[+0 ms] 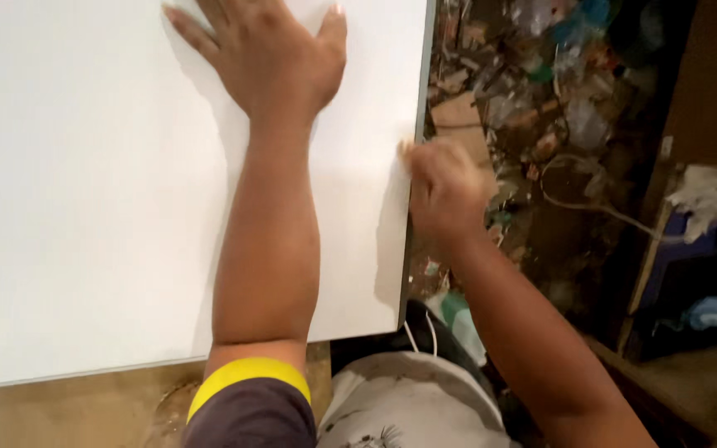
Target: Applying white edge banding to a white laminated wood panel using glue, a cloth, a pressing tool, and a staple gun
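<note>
1. A white board (85,182) fills the left and middle of the view, lying flat with its right edge running from the top down toward the person's lap.
2. Below the board, a strip of brown wooden surface (68,411) shows along the bottom left.
3. To the right of the board's edge lies a heap of mixed scrap (533,91): bits of cardboard, plastic and wrappers, piled close against the edge.
4. A pale cord (591,207) loops through the scrap, near the right hand.
5. Farther right stands a dark shelf or frame with a crumpled white cloth (711,195) on it, well apart from the board.
6. At the bottom, the person's grey clothing (408,402) and a dark sleeve with a yellow cuff (246,377) show.
7. The left hand (271,50) lies flat on the board near its top, palm down, fingers spread, gripping nothing; its forearm runs straight up across the board.
8. The right hand (446,187) is curled into a loose fist at the board's right edge, pressing a small pale thing (406,149) against it; the hand is blurred, and what that thing is cannot be told.
9. The right forearm reaches in from the lower right, over the scrap.
</note>
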